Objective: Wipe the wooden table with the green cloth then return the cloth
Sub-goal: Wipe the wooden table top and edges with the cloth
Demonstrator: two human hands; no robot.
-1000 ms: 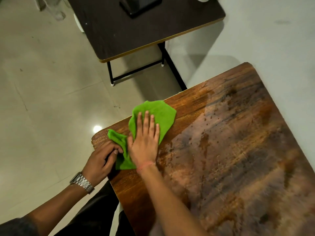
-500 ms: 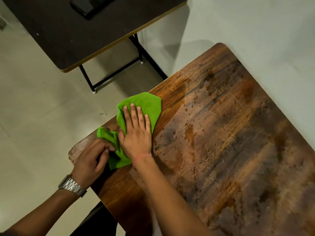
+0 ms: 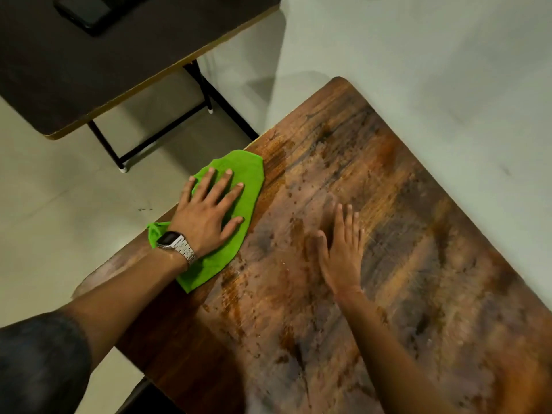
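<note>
Wiping under way: the left hand (image 3: 209,216), fingers spread flat, pressed the bright green crumpled cloth (image 3: 236,204) at the near-left edge of the scuffed brown wooden table (image 3: 388,264), right hand (image 3: 342,249) flat and empty beside it; most of the speckled surface and the cloth's return seemingly remained.

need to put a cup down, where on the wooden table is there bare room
Bare wood runs from the right hand to the wall-side edge of the table and down toward the viewer. The floor-side edge is crowded: the left hand presses the cloth there.
</note>
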